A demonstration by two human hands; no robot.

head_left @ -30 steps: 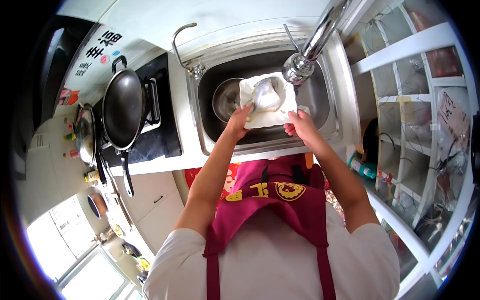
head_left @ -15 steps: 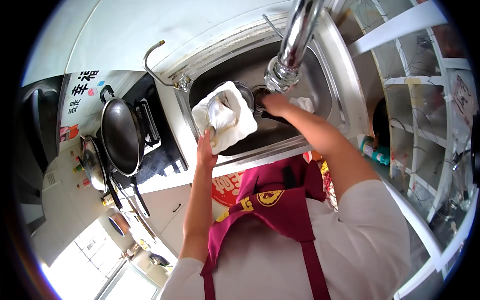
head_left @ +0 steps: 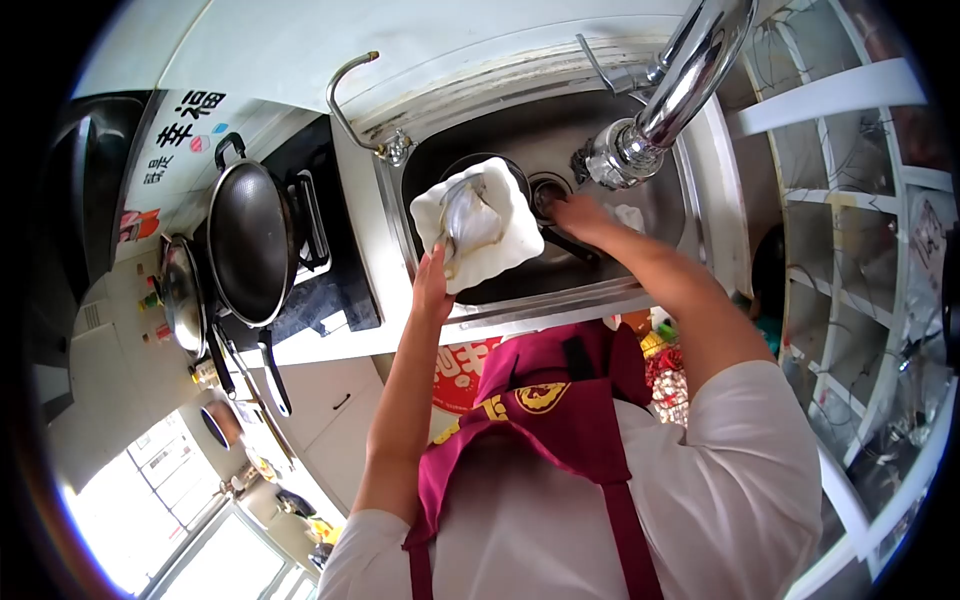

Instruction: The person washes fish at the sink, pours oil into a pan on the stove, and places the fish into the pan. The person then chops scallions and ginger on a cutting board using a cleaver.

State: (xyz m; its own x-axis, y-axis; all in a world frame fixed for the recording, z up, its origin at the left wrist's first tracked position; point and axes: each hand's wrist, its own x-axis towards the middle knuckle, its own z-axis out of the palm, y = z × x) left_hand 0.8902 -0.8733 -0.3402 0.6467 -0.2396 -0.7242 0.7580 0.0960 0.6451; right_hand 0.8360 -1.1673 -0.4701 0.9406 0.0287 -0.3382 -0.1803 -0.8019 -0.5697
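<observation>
From where I stand, I see the left hand (head_left: 432, 290) gripping the white wavy-edged dish (head_left: 515, 245) by its lower left side, near the middle of the frame. A silvery fish (head_left: 468, 218) lies inside. The dish is over the sink (head_left: 560, 307), partly covering a round pan (head_left: 460, 165).

The right hand (head_left: 578, 215) reaches down by the drain (head_left: 545, 192), right of the dish. Its fingers are partly hidden, so I cannot tell if they are closed on something. A black handle (head_left: 578, 249) is just beside this hand.

In my judgement, the dish is the weak point: only one hand grips it, at one side, so a wet rim could slip, or the wrist could tip, and the fish would slide out. The right forearm could also knock the black handle.
</observation>
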